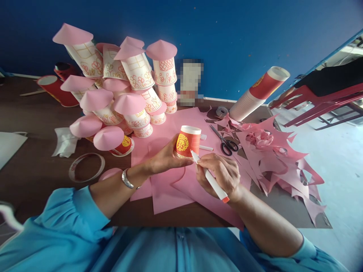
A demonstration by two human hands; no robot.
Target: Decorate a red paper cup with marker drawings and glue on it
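A red paper cup (195, 140) with a yellow pattern and a white rim stands upright in my left hand (167, 156), whose fingers wrap round its left side and base. My right hand (219, 173) is closed round a white marker (214, 184) with an orange-red end. The marker's tip touches or nearly touches the lower front of the cup. Under both hands lie overlapping pink paper sheets (170, 196). Just right of the cup, a white pen or cap piece (206, 148) rests on the paper.
Decorated cups with pink cone tops (130, 104) are stacked at the back left. Black scissors (227, 145) and pink scraps (272, 158) lie right. A tall cup stack (249, 102) leans behind them. A tape ring (86, 167) lies left, and a red stool (323, 100) stands far right.
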